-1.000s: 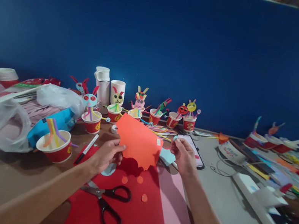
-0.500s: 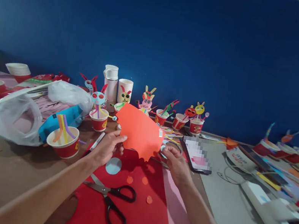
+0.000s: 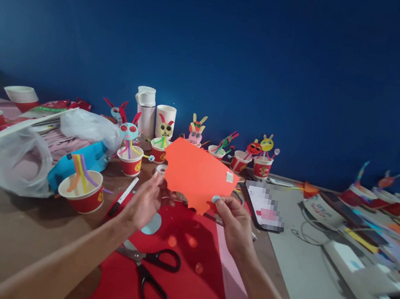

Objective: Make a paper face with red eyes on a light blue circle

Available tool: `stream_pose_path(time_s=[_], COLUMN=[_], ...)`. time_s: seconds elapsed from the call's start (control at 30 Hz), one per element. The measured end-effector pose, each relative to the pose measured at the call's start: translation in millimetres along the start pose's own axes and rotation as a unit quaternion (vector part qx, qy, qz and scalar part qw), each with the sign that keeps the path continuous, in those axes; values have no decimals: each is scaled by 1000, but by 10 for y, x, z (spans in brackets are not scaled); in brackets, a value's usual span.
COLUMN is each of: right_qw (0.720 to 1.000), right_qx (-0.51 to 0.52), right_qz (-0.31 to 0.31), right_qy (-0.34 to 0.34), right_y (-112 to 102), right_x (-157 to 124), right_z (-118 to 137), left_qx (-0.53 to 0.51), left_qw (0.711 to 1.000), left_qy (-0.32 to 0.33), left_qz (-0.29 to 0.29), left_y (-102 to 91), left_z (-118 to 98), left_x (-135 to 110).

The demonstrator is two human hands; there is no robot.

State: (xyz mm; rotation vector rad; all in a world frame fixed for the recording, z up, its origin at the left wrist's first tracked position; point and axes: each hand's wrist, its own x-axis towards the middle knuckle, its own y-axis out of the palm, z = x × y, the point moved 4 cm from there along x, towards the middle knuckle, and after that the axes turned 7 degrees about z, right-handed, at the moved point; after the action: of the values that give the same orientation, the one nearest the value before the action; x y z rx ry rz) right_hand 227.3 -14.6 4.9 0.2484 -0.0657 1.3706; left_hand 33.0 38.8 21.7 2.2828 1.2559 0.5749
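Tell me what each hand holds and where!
Right hand: a small round pale-blue paper piece, pinched at its edge, and perhaps the orange paper sheet by its lower right edge. Left hand: apparently nothing.

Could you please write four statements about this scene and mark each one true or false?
1. The right hand pinches a small, roundish, light-blue piece. True.
2. The black-handled metal scissors lie on a yellow plastic sheet. False: they lie on a red paper sheet.
3. The slim black-and-white pen stands upright. False: it lies down.
4. The large orange paper sheet bears a small whitish patch. True.
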Motion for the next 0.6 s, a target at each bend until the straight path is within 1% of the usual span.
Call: stream_pose_path(time_s=[0.07, 0.1, 0.13, 0.2, 0.27, 0.37, 0.5, 0.6], right_qw=[999, 999, 998, 998, 998, 998, 998, 996], right_qx=[-8, -12, -17, -26, -35, -50, -53, -80], right_qz=[-25, -34, -39, -40, -32, -18, 28, 38], right_qy=[-23, -32, -37, -40, -35, -21, -3, -9], right_y=[-9, -6, 3, 35, 72, 108, 162, 197], right_x=[-16, -27, -39, -68, -95, -121, -134, -143], right_z=[5, 15, 31, 75, 125, 165, 121, 91], left_qx=[-9, -3, 18, 61, 98, 160, 216, 235], left_qw=[1000, 999, 997, 993, 990, 984, 973, 968], left_qy=[-22, -36, -56, -85, -101, -81, -58, -45], left_qz=[16, 34, 55, 60, 25, -17, -54, -72], left_y=[101, 157, 214, 289, 314, 323, 297, 266], left_z=[89, 141, 198, 290, 342, 331, 305, 326], left_x=[-78, -113, -143, -173, -163, -114, -89, -93])
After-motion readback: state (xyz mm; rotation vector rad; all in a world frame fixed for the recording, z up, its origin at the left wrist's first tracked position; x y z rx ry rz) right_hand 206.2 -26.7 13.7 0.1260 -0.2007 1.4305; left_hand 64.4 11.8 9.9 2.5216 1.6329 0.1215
